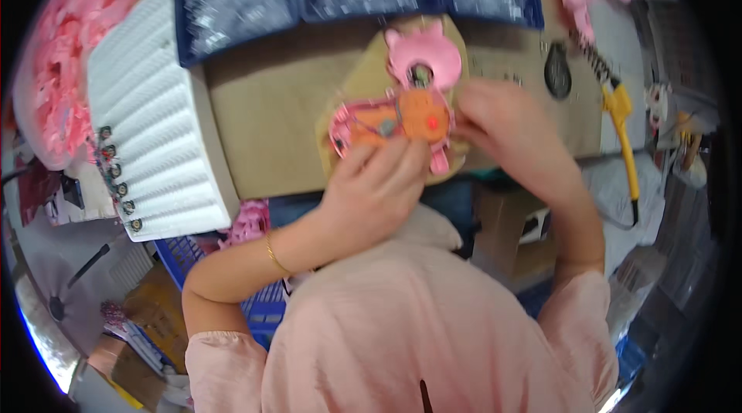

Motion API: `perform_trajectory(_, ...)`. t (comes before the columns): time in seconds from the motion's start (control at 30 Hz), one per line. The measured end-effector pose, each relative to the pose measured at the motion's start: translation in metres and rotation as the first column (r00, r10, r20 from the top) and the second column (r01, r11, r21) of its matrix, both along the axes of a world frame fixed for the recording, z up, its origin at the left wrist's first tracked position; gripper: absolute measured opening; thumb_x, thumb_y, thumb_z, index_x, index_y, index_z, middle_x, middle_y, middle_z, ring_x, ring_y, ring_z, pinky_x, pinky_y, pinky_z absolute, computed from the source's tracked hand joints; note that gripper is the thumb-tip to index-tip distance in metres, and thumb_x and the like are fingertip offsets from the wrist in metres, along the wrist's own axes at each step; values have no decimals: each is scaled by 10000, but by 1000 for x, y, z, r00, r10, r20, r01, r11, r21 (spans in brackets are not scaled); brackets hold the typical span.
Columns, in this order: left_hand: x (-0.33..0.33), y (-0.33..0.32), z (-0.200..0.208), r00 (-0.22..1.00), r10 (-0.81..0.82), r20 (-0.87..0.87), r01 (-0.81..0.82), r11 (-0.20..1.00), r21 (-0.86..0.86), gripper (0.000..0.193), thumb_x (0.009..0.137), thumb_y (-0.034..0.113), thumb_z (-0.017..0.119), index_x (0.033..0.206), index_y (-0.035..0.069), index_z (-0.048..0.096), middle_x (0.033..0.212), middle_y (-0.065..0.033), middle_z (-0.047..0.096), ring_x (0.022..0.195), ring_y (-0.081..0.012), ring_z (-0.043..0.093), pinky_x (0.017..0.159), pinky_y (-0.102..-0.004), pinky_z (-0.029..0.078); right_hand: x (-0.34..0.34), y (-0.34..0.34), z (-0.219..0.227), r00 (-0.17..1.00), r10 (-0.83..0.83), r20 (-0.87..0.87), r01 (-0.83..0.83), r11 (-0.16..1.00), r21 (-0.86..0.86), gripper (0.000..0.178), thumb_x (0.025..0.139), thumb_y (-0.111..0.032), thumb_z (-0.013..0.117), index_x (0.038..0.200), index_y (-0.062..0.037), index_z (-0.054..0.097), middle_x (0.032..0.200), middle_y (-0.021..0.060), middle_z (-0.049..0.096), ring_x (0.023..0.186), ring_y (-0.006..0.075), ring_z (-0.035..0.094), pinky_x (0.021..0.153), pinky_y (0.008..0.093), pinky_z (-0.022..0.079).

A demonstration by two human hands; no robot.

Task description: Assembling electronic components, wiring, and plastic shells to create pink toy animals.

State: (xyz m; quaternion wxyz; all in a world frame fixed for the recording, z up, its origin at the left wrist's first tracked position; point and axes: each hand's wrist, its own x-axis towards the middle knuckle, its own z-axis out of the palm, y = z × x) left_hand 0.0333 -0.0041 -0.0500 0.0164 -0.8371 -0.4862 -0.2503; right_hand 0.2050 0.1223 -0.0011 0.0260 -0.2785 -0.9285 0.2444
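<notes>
On a yellowish pad [363, 73] lies an open pink toy shell [337, 129] with an orange inside part [379, 115], thin wires and a small round grey piece on it. My left hand [379, 189] is closed over its near edge, fingertips pressing on the orange part. My right hand [498, 115] is at the right end of the shell, fingers bent and pinched together; what they hold is hidden and a little blurred. Just beyond the shell sits a pink animal-head piece [440, 57] with ears and a round hole, a small component showing in it.
Blue bins [301, 15] of clear plastic pieces line the far side. A ridged white foam tray [154, 119] stands left, several small round parts [121, 189] along its edge. Right are a dark oval object [557, 71] and a yellow-handled tool [621, 115] with coiled cord. Pink parts [77, 50] pile far left.
</notes>
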Motion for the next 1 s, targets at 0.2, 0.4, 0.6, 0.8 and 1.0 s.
perform_trajectory(0.2,4,-6,-5,999,24,-24,-24,1000,11,308,697,166,590,963,26,653,1238,-119,521,1141,-233,466,880,-383,359,-24,-6,9,944,-208,-257,166,970,-178,220,737,-146,664,903,-20,593,811,121,576,798,310,572,691,363,459)
perform_trajectory(0.4,4,-15,14,995,-30,98,46,984,-170,449,724,127,552,1165,41,545,1319,-168,451,1256,-307,381,992,-417,310,-137,61,-29,962,-232,143,157,900,407,100,737,-36,526,781,-4,610,790,165,593,756,310,634,635,410,515)
perform_trajectory(0.6,-131,56,42,962,256,91,-254,967,-33,547,644,112,679,1167,52,530,1061,-204,540,924,-369,548,738,-451,456,-127,80,-47,967,-221,124,168,925,342,88,741,-27,544,758,-18,631,891,199,557,765,353,621,673,419,521)
perform_trajectory(0.8,-312,157,22,482,820,-308,-837,535,115,256,743,180,607,956,38,620,906,-193,599,862,-339,581,741,-439,461,-142,79,-43,937,-307,169,236,909,344,70,754,-35,586,808,-19,628,907,179,545,786,355,608,696,440,506)
perform_trajectory(1.0,-321,145,54,601,796,69,-775,602,-192,359,789,321,642,927,-10,654,769,-130,660,735,-233,642,658,-349,488,-135,71,-43,932,-322,-166,351,915,197,139,806,-45,566,943,-20,560,909,177,529,792,387,571,689,432,481)
